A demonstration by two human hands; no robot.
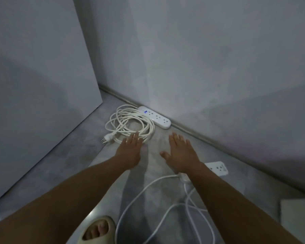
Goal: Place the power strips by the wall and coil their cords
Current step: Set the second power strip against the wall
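A white power strip (155, 117) with a small blue light lies against the base of the wall. Its white cord (128, 124) is coiled in loops on the floor to its left, the plug (107, 138) at the coil's near edge. My left hand (129, 148) hovers flat, fingers apart, just over the near side of the coil. My right hand (180, 152) is spread open beside it, holding nothing. A second white power strip (217, 168) lies near the wall behind my right wrist, partly hidden, and its cord (157, 208) trails loose across the floor toward me.
A tall white panel (39, 95) stands at the left, close to the coil. A grey wall (201, 67) with a low skirting runs diagonally behind. My foot in a beige slipper (97, 231) is at the bottom. A pale flat object (298, 219) sits at the lower right.
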